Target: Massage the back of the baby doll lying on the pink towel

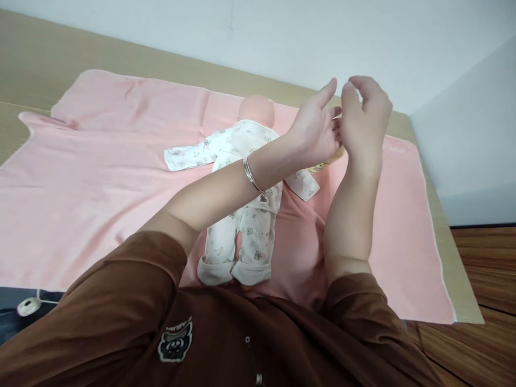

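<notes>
My left hand (pixel 316 129) is raised over the blanket's right half, palm turned up, thumb spread and fingers loosely bent; nothing lies in the palm. Just right of it, my right hand (pixel 366 121) is held up with thumb and curved forefinger apart; its other fingers are hidden. The hands are close together; whether they touch I cannot tell. Beneath my left forearm a baby doll (pixel 257 110) lies on its back in a white printed top (pixel 242 141) and matching trousers (pixel 256 236) with turned-up cuffs. Behind my left hand shows part of a yellowish object with dark print (pixel 321 167).
A pink blanket (pixel 121 177) with soft folds covers most of the wooden table (pixel 44 51). White walls (pixel 282 37) stand behind and to the right. Brown wooden floor (pixel 487 269) shows at the right. A small pale object with a cord (pixel 29 306) is at the lower left.
</notes>
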### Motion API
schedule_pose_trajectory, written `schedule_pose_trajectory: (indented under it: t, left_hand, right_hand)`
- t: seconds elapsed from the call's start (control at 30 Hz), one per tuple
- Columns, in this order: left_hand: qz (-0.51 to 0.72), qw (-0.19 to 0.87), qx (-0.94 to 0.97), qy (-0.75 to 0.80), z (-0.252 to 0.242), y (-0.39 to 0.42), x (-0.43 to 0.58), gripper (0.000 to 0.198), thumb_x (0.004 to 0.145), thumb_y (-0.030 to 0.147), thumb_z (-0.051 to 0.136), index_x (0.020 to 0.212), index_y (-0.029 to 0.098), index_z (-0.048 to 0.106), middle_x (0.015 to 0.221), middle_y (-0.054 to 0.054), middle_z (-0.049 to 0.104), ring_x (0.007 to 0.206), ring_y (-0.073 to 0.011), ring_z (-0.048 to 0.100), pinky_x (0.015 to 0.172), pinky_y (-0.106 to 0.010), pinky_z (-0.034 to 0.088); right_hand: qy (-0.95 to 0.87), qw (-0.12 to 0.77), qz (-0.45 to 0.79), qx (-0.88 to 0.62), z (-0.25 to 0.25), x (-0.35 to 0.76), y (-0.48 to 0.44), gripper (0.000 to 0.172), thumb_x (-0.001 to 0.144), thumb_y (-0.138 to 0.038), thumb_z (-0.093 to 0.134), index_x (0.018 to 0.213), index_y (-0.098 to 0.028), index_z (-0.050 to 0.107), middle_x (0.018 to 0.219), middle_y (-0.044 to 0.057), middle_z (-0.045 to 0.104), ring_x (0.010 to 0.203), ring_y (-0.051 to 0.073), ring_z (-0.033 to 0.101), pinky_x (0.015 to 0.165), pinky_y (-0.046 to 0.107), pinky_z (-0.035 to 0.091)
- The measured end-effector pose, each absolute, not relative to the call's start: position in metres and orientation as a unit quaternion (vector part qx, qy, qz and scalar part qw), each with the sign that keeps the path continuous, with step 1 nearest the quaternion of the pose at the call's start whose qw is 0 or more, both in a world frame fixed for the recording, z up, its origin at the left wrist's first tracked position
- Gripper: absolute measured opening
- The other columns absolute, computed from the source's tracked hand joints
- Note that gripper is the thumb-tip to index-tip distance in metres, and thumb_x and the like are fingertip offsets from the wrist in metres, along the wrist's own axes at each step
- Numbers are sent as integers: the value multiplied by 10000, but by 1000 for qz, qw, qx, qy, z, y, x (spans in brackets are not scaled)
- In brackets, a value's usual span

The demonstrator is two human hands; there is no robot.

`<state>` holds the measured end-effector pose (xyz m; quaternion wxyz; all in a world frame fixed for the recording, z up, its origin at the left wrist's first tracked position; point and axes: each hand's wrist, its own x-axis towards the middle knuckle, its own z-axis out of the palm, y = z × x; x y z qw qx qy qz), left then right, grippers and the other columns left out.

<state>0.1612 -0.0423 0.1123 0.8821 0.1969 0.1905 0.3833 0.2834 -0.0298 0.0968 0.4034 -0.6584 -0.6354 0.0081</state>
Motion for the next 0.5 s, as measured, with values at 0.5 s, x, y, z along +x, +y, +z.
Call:
schedule_pose_trajectory:
  t: [0.5]
  left_hand:
    - [411,856,244,196,92,-47,103,559,1098,570,348,1419,177,581,1359,-80,732,1576,-241,501,1268,-332,514]
  right_hand:
    - [-641,191,-30,-743,83,248,-29,596,1103,-560,263,996,-214,736,1015,120,756,973,285,677,930,449,485]
